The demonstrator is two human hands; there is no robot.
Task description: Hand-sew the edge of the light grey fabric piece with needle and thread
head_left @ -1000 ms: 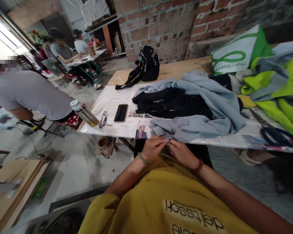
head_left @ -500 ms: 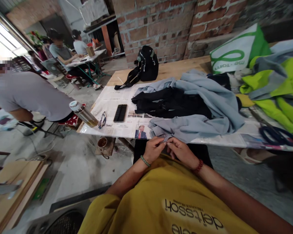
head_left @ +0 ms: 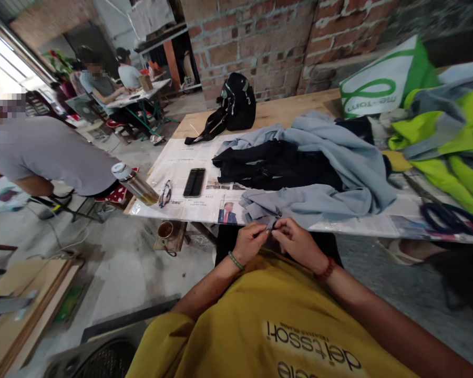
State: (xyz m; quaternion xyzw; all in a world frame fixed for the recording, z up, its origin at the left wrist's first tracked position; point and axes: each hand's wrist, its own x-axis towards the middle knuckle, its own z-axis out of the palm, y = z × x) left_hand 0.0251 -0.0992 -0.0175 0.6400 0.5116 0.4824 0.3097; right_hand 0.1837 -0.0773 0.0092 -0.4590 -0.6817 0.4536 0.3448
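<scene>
At the table's near edge, my left hand (head_left: 250,241) pinches a corner of the grey-blue garment (head_left: 339,202). My right hand (head_left: 294,239) faces it, its thumb and forefinger closed at the same bit of cloth; whether a small thing such as a needle is between them is too small to make out. The garment spreads over the table to the right and back. A black cloth piece (head_left: 279,165) lies on top of its middle.
On the newspaper-covered table (head_left: 173,157) are a phone (head_left: 194,182), glasses (head_left: 165,194), a glass flask (head_left: 136,184), a black bag (head_left: 240,102), scissors (head_left: 451,218), yellow-green garments (head_left: 453,147) and a green-white bag (head_left: 382,84). A person (head_left: 55,152) sits at left; others work farther back.
My right hand has shifted slightly up and right, and its fingers have lifted a little from my left fingertips. The left hand stays nearly in place on the cloth.
</scene>
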